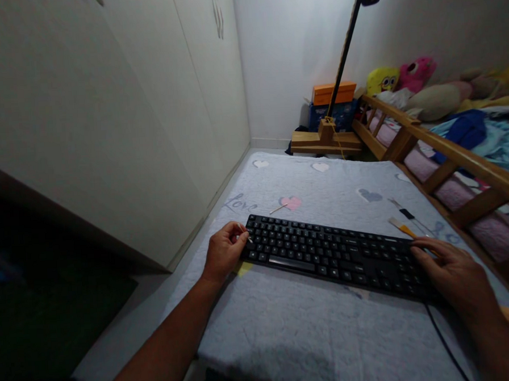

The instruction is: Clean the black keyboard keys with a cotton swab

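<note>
A black keyboard (309, 250) lies slightly aslant on the cloth-covered table, its cable running off the near right side. At its left end, my left hand (224, 250) pinches a thin white cotton swab (249, 239), the tip down by the leftmost keys. My right hand (450, 268) grips the right end of the keyboard, thumb on top, with some fingers hidden. Behind the keyboard, a second cotton swab (277, 209) lies on the cloth. Close to my right hand are a brush with a yellow handle (404, 228) and a slim tool with a black grip (406, 213).
A pale cloth with hearts (295, 319) covers the table. White cabinets (147, 105) stand along the left. On the right runs a wooden bed rail (456, 140), with plush toys and bedding behind it. Beyond the far edge are a wooden stand (326, 138) and an orange box (333, 93).
</note>
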A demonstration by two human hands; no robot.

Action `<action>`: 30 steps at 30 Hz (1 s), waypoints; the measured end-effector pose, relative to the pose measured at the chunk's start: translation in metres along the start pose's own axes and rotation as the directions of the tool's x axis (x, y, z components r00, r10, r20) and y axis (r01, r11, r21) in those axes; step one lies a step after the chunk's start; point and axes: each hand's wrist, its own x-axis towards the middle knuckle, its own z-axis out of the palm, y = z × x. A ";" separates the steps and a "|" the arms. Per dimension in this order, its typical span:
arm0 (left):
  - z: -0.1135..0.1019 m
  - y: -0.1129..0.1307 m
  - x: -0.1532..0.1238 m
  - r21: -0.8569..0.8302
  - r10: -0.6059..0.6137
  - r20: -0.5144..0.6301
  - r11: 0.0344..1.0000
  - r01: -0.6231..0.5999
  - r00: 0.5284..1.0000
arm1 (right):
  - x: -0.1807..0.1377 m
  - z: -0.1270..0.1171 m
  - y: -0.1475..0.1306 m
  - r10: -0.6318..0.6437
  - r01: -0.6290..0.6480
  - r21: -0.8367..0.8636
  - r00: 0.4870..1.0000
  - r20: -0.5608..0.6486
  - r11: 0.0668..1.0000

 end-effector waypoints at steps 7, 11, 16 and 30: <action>-0.006 -0.003 0.003 0.065 0.008 -0.061 0.998 -0.004 0.998 | 0.000 0.001 0.001 0.037 -0.037 -0.001 0.999 0.015 0.999; -0.008 -0.002 0.004 0.102 0.010 -0.090 0.995 -0.001 0.996 | 0.000 0.000 -0.001 0.067 -0.067 0.005 0.997 0.029 0.998; -0.009 0.000 0.003 0.117 0.003 -0.106 0.993 0.009 0.994 | -0.001 -0.001 -0.003 0.071 -0.071 0.010 0.997 0.037 0.997; -0.013 0.002 0.001 0.177 0.019 -0.098 0.984 -0.001 0.995 | -0.001 -0.001 -0.004 0.060 -0.060 0.002 0.998 0.029 0.998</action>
